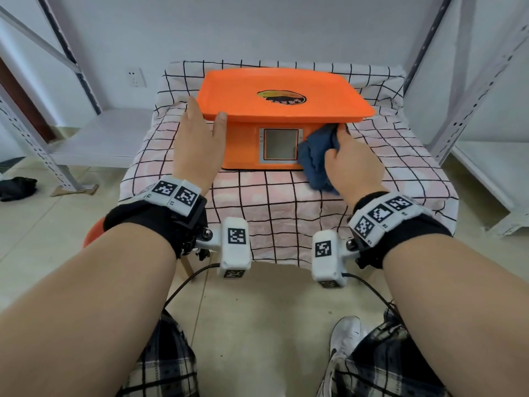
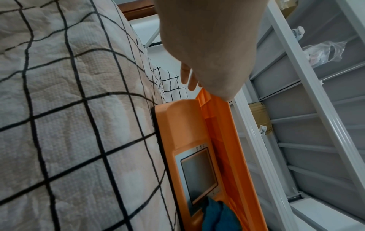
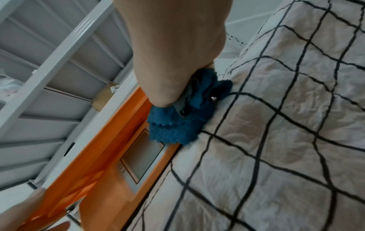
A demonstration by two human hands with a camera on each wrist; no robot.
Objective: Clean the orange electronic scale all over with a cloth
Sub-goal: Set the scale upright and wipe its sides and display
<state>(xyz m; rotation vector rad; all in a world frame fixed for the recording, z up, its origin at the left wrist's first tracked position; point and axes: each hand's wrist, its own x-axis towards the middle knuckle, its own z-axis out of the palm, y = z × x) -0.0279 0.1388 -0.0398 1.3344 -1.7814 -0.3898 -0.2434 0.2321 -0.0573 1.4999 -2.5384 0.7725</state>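
The orange electronic scale [image 1: 246,144] stands on a checked cloth-covered table [image 1: 286,213], with its wide tray [image 1: 243,90] on top and a grey display [image 1: 280,146] facing me. My left hand [image 1: 204,116] rests at the tray's front left corner, thumb on the front rim and fingers straight along the left side. My right hand [image 1: 340,144] grips a bunched blue cloth [image 1: 315,159] and presses it against the scale's front, just right of the display. In the right wrist view the cloth [image 3: 177,125] covers the display's edge; in the left wrist view the cloth [image 2: 219,217] shows at the bottom.
White metal shelving stands at the left [image 1: 94,136] and at the right [image 1: 486,173] of the table. A dark bundle [image 1: 17,187] lies on the tiled floor at the far left. An orange-red round object [image 1: 93,230] peeks out behind my left wrist.
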